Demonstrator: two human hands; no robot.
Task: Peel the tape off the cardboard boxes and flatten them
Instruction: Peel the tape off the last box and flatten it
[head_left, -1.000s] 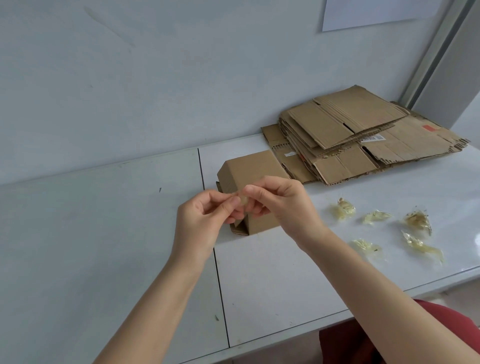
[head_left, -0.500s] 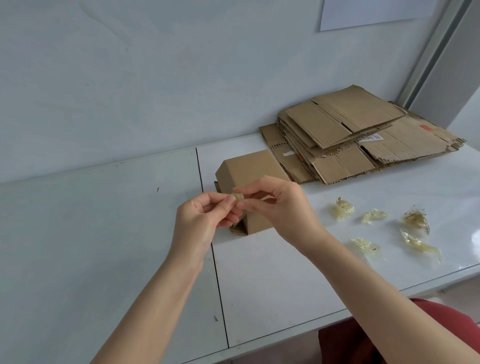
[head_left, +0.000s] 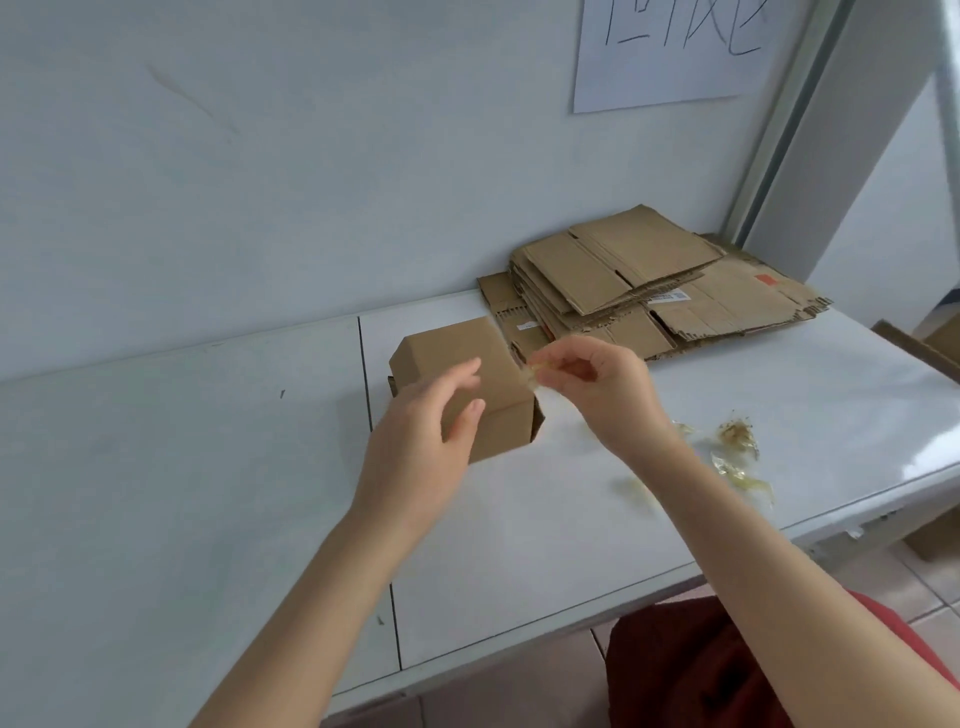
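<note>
Head view: your left grip (head_left: 415, 452) is spread, fingers loosely straight and apart, holding nothing. It hovers in front of the small brown cardboard box (head_left: 447, 353), its fingertips over the box's near face; motion blur hides whether they touch it. Your right grip (head_left: 597, 389) is pinched, thumb against forefinger, on a small crumpled scrap of yellowish clear tape (head_left: 532, 376), held just off the box's upper right corner, between your two grips.

The box stands unflattened on the white table (head_left: 208, 467), directly beyond your left grip and just left of your right grip. Its end below your right grip gapes open at a dark slot; what is inside, you cannot tell from here.

Beyond your right grip, against the pale wall, lies the stack of flattened brown cardboard boxes (head_left: 623, 270), sheets overlapping unevenly, one with a white label and one with a red mark. To the right of your right wrist, several crumpled wads of used clear tape (head_left: 735, 436) lie loose on the table, well apart from the box. Above the stack, a white paper sheet with handwritten strokes (head_left: 670, 47) hangs on the wall. Below your right forearm, dark red clothing (head_left: 701, 665) shows past the table edge.
</note>
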